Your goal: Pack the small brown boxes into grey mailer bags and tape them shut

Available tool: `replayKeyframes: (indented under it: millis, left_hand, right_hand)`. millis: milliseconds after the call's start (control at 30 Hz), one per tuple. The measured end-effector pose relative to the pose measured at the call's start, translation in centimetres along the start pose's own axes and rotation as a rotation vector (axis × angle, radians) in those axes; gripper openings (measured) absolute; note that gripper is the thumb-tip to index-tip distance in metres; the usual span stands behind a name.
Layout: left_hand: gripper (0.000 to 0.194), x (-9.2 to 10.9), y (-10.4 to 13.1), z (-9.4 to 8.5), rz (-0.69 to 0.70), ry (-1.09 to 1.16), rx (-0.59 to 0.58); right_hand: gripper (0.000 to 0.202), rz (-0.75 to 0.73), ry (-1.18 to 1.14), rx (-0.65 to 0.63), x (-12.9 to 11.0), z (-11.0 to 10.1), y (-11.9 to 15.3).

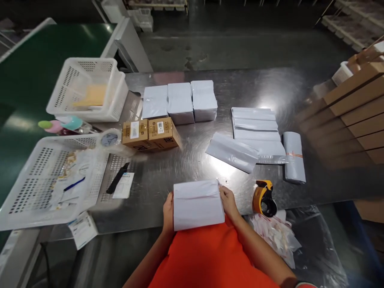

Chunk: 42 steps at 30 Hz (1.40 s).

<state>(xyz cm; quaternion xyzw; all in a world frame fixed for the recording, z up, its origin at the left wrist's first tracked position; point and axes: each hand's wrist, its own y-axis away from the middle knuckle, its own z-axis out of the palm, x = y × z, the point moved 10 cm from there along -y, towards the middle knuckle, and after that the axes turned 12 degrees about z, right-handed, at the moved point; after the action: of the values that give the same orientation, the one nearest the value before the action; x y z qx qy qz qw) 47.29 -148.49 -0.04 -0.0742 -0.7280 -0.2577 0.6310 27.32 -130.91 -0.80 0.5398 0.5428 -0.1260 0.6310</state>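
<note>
Two bare hands are used to hold a pale, off-white rectangular packet, its wrapping lightly creased (198, 205). Its left side is gripped by the left hand (169, 210), and its upper right side is grasped by the right hand (228, 199). The packet is held over the near edge of a shiny grey metal surface (192, 160), just in front of a bright red shirt (204, 260); whether the metal is touched by it cannot be told.

Beyond the packet, three stacks of whitish rectangular packets (180, 103) are set side by side. Just in front of them, two brown cardboard boxes with white labels (162, 134) are placed together. To the right, a row of overlapping grey plastic mailers (255, 124) is laid out, partly covered by a slanted grey plastic mailer (231, 152). Beside the row, a grey plastic roll (294, 164) is bound by a thin orange band (294, 155). A yellow-and-black tape dispenser (264, 198) is set near the right hand. On the left, a blue pen (74, 184) is held in a white perforated plastic basket (39, 223).
</note>
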Motion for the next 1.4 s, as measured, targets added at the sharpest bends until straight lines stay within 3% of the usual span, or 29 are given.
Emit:
replayKeyframes:
  millis: [167,300,367,433,467,500,533,600,633,700,767,900,1000,1100,1200,1300,1400]
  left_hand:
    - [0.027,1.3,-1.1,0.6,0.171,-0.273,-0.135]
    - [0.023,1.9,-2.7,-1.5,0.198,-0.467,-0.160]
    - [0.026,4.2,-2.7,-3.7,0.270,-0.553,-0.050]
    - [0.034,8.5,-1.4,-4.6,0.501,-0.640,0.043]
    - [0.040,10.7,-0.2,-3.7,0.661,-0.693,-0.003]
    - [0.046,12.3,1.2,-1.8,0.829,-0.750,-0.121]
    - [0.054,13.1,2.8,0.5,0.969,-0.808,-0.284]
    - [0.070,12.6,5.1,4.2,1.097,-0.911,-0.575]
    - [0.074,12.0,5.4,5.3,1.105,-0.954,-0.647]
    - [0.081,11.2,4.5,6.3,1.075,-1.011,-0.685]
    - [0.095,11.0,2.5,7.0,1.039,-1.057,-0.723]
    - [0.122,12.1,-4.7,9.0,0.903,-1.235,-0.794]
    - [0.109,13.7,-10.7,11.1,0.803,-1.260,-0.824]
    - [0.100,13.4,-15.1,12.9,0.653,-1.140,-0.895]
    - [0.083,10.6,-16.8,14.3,0.569,-1.077,-0.992]
    - [0.063,6.1,-16.5,15.2,0.507,-1.048,-1.101]
    - [0.058,2.4,-15.6,14.9,0.465,-1.038,-1.143]
  right_hand:
    - [0.057,-0.003,0.203,-0.031,-0.2,0.0,-0.8]
    - [0.045,0.135,0.482,0.118,0.4,-3.4,-1.3]
    - [0.039,0.061,0.445,0.268,-1.1,-6.0,0.2]
    - [0.041,-0.214,0.311,0.342,-4.2,-7.2,3.2]
    - [0.045,-0.379,0.272,0.291,-5.6,-6.7,5.0]
    - [0.051,-0.516,0.269,0.183,-6.6,-5.4,6.7]
    - [0.059,-0.608,0.293,0.043,-6.8,-3.6,8.1]
    - [0.083,-0.635,0.327,-0.212,-5.4,-0.1,9.4]
    - [0.096,-0.585,0.308,-0.284,-4.2,1.0,9.1]
    - [0.115,-0.454,0.209,-0.338,-1.9,2.3,7.3]
    - [0.119,-0.381,0.098,-0.350,-1.0,3.0,5.0]
    - [0.105,-0.342,-0.017,-0.246,-4.0,3.7,0.4]
    - [0.086,-0.258,0.029,-0.121,-7.4,4.6,-3.2]
    - [0.069,-0.087,0.127,-0.028,-8.5,5.5,-6.4]
    - [0.061,0.081,0.196,0.027,-6.8,6.4,-8.5]
    - [0.058,0.184,0.204,0.049,-3.8,7.3,-9.3]
    - [0.051,0.231,0.215,0.065,-0.9,7.4,-8.8]
